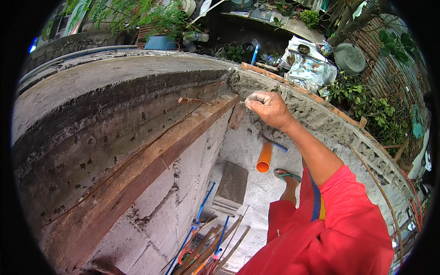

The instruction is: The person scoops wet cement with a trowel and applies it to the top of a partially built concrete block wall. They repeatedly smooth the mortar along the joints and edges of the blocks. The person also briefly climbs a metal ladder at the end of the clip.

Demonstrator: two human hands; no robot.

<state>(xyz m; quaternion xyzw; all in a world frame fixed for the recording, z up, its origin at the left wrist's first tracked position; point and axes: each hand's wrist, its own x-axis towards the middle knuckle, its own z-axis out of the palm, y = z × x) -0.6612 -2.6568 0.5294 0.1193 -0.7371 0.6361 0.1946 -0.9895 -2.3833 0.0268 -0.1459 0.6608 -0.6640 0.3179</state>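
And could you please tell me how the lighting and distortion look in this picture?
Head view: daylight looks diffuse, leaving the floor pale; the fisheye lens bows the right-hand wall, with black corners; the right hand looks fairly sharp, while the left hand is dark and cut off below.

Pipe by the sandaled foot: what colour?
The pipe is bright orange, best seen in the head view.

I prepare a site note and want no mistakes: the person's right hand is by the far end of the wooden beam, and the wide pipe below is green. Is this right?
Only the colour is wrong: in the head view, the wide pipe is orange. The right hand is by the far end of the wooden beam.
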